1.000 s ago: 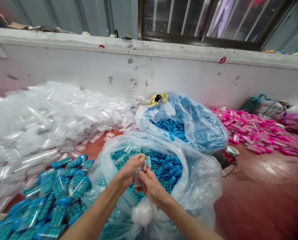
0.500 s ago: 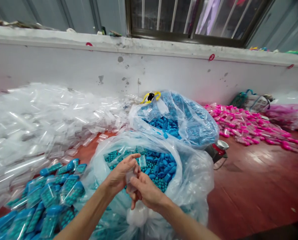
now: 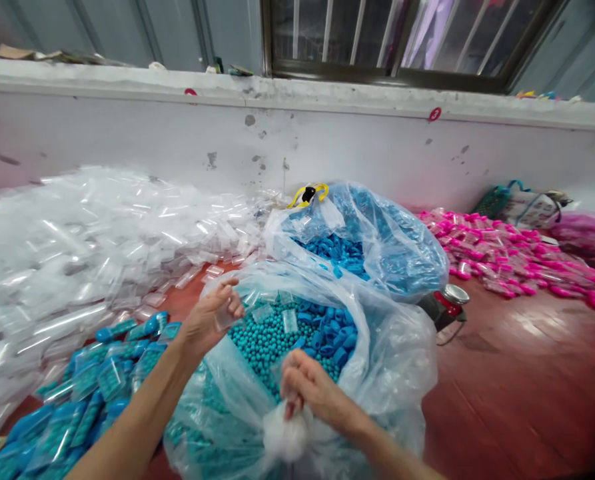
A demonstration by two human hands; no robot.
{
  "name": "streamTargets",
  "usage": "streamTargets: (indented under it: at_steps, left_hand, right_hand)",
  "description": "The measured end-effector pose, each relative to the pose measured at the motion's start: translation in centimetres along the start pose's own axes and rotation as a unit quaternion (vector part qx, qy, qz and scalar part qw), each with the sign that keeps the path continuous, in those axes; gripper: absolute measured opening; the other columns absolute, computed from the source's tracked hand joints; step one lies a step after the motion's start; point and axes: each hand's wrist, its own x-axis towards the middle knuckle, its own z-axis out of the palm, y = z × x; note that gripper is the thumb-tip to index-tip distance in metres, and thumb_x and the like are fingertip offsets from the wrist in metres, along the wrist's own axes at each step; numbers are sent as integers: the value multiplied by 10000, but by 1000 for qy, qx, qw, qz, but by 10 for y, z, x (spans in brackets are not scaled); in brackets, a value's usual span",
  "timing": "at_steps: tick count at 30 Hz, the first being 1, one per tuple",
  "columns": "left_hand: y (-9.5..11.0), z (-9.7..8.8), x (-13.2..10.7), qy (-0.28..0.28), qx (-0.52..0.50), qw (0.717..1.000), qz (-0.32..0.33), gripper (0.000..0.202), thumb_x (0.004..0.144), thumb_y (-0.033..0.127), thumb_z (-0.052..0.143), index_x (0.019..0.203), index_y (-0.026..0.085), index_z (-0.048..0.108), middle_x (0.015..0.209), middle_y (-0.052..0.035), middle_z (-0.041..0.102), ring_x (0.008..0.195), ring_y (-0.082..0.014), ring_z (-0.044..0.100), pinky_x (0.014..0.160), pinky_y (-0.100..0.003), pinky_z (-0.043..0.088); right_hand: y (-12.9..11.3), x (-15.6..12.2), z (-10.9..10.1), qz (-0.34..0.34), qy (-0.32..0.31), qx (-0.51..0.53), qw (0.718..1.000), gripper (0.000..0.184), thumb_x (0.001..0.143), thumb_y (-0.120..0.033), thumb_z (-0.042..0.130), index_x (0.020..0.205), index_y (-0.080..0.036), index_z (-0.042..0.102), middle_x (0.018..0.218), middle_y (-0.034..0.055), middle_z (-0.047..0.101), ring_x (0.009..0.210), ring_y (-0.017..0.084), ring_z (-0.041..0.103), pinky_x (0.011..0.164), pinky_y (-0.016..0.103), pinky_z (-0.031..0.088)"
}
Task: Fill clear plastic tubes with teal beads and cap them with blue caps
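Many clear plastic containers (image 3: 87, 233) lie heaped at the left, spreading wider than the translucent plastic bag (image 3: 392, 367) of round teal beads (image 3: 264, 340) and blue plastic caps (image 3: 334, 333). Over the bag's left rim, the left hand (image 3: 211, 319) curls its fingers round one small, clear, flat plastic case (image 3: 222, 319); its long axis looks steep and slightly tilted, but blur hides which end is open. Lower down, the right hand (image 3: 310, 387) has fingers closed on a blurred clear plastic piece (image 3: 276, 371), jutting leftward; I can't tell its long axis.
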Motion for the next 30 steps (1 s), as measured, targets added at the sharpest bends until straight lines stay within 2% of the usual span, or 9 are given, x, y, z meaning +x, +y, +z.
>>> streamTargets:
  at_steps: [2,6,9,12,16,20,25,28,30]
  left_hand:
    - [1,-13,20,66,193,979,7,348,713,382,536,986,168,504,522,58,446,487,-123,465,538,-262,396]
    - [-9,-10,38,137,290,946,44,521,647,347,624,1102,134,484,772,-40,592,720,-193,555,664,-296,411]
    - [-30,11,23,95,312,945,35,440,694,409,573,1056,164,527,841,-54,619,757,-195,581,635,-276,435]
    - [-58,33,0,-1,283,959,-27,377,750,497,451,893,166,563,579,-3,590,481,-156,554,438,-245,409]
    - [-72,40,0,10,288,957,-21,340,781,447,383,893,159,524,410,73,443,306,-108,400,336,-206,308]
    - [-45,26,29,-32,345,937,37,220,689,328,529,820,165,597,532,42,547,474,-110,500,483,-206,387]
    - [-15,15,55,-88,444,889,75,187,649,282,584,796,188,650,664,-1,642,658,-182,580,665,-281,436]
    - [-18,11,59,-59,505,853,118,225,659,177,574,868,213,648,789,-45,667,921,-266,559,891,-403,340]
    - [-27,5,59,-44,569,806,156,276,684,104,531,911,221,634,854,-73,668,1093,-297,465,990,-470,199]
  right_hand:
    - [-9,9,-13,-31,55,-25,998,212,758,-388,511,723,-196,428,539,-87,441,406,57,419,423,201,427]
    - [-25,35,-33,-34,135,-63,988,245,736,-420,540,733,-179,496,613,-62,452,507,63,457,457,173,391]
    - [-18,44,-36,-38,175,-60,982,273,736,-449,533,707,-178,509,536,-77,400,456,55,378,415,162,334]
    - [-3,47,-31,-10,160,-26,987,316,707,-484,544,646,-184,464,479,-86,381,414,60,359,394,184,339]
    - [6,52,-24,25,170,-11,985,333,677,-498,552,631,-195,422,479,-81,409,406,68,390,405,211,392]
    - [-3,68,-18,16,163,-41,986,264,707,-438,515,666,-191,432,517,-67,438,456,84,443,440,234,449]
    - [-14,94,-16,8,159,-143,977,159,763,-277,443,855,-166,510,712,-14,560,608,119,583,532,248,482]
    - [-15,93,-27,21,169,-258,951,173,784,-235,437,896,-167,549,779,31,618,673,160,613,571,271,466]
    - [-12,81,-37,34,174,-343,922,127,771,-236,497,815,-163,591,791,74,648,793,215,617,646,303,451]
